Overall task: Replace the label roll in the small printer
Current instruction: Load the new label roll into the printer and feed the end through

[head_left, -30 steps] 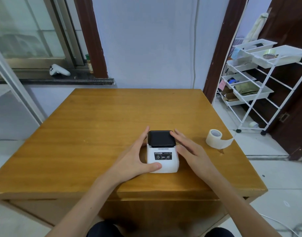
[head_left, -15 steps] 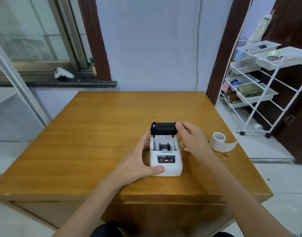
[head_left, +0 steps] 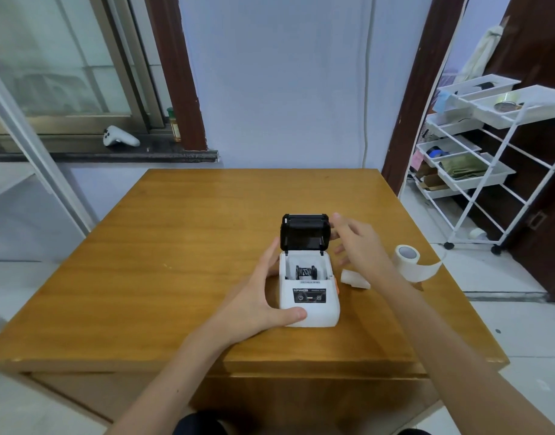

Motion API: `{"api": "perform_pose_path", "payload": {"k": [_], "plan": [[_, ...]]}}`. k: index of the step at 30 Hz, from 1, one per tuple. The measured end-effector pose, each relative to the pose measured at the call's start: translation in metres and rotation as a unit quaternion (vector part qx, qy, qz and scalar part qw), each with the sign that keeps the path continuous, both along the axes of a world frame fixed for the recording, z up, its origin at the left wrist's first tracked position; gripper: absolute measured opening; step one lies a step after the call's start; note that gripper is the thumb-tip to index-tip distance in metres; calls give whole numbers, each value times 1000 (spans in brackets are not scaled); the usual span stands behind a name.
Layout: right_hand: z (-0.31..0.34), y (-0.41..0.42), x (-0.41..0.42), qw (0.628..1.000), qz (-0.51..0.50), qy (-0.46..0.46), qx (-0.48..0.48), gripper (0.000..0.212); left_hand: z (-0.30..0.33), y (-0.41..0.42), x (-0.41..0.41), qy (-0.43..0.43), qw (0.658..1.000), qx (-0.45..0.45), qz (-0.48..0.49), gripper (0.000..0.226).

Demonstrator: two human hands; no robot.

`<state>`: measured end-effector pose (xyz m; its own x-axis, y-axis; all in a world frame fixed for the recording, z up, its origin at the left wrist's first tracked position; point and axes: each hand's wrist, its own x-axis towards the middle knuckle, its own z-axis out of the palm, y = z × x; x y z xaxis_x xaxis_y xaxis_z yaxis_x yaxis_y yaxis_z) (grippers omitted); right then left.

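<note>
The small printer [head_left: 308, 296] sits near the table's [head_left: 175, 246] front edge, black lid [head_left: 304, 232] swung up, a dark spool [head_left: 305, 272] in its bay. My left hand [head_left: 254, 304] cups the white body, thumb on its near corner; my right hand [head_left: 359, 243] hangs loose-fingered beside the lid, holding nothing. I judge the opening done; next, lift the spool out. The fresh label roll [head_left: 407, 258] waits to the right. How much paper remains on the spool I cannot make out.

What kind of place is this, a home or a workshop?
Most likely a room in a home, not a workshop. A plain wooden table stands by a sliding window, and a white wire rack of trays holds household odds and ends beside a doorway.
</note>
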<state>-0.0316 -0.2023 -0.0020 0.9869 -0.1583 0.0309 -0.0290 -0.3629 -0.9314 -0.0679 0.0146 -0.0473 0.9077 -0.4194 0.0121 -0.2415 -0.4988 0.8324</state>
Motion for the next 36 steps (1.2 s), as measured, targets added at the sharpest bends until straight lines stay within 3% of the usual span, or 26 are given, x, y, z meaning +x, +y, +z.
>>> {"api": "perform_pose_path", "payload": {"k": [2, 7, 9, 12, 15, 21, 26, 32, 36], "plan": [[-4, -11, -5, 999, -35, -19, -16, 36, 0, 0, 0, 0, 1000, 2, -1, 117], [3, -62, -17, 966, -120, -106, -201, 23, 2, -1, -1, -1, 1000, 9, 0, 117], [4, -82, -17, 947, -129, -84, -282, 25, 2, 0, -1, 1, 1000, 6, 0, 116], [4, -102, -16, 912, -100, 30, -397, 41, 3, 0, -2, -2, 1000, 7, -1, 115], [3, -103, -20, 892, -49, 107, -436, 51, 3, -1, -3, -4, 1000, 10, -1, 115], [6, -91, -26, 845, -43, 73, -527, 36, 3, -1, -3, -5, 1000, 11, -2, 115], [15, -84, -26, 924, -27, 55, -376, 40, 2, 0, -2, -11, 1000, 12, -2, 115], [1, -81, -34, 950, 23, 75, -302, 51, 0, 1, -1, -9, 1000, 8, -6, 112], [5, -86, -36, 944, 35, 66, -322, 55, 1, 1, -1, -7, 1000, 12, -4, 111]]}}
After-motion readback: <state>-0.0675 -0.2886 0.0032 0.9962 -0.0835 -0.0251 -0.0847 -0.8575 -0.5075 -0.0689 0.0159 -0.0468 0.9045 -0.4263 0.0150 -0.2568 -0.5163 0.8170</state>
